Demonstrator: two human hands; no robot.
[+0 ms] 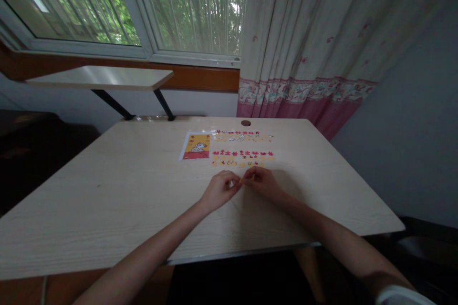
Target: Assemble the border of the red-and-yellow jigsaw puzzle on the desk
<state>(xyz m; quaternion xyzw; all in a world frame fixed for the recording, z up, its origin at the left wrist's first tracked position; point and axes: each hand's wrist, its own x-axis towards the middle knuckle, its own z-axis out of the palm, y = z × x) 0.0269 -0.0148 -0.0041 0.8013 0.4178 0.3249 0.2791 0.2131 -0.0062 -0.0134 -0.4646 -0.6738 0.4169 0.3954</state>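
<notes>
My left hand [219, 189] and my right hand [262, 182] meet at the middle of a pale wooden table [118, 190], fingers curled in a pinch around small puzzle pieces [241, 181] held between them. Just beyond my fingers lie two rows of loose red and yellow puzzle pieces [242, 157], the farther row [243, 136] near the table's back edge. To their left lies a picture card [196, 146] with a white animal on yellow and red.
A round cable hole [245, 123] sits at the table's back edge. A small shelf [100, 77] on black brackets juts out below the window [125, 5]. A patterned curtain [315, 38] hangs at the right beside a grey wall.
</notes>
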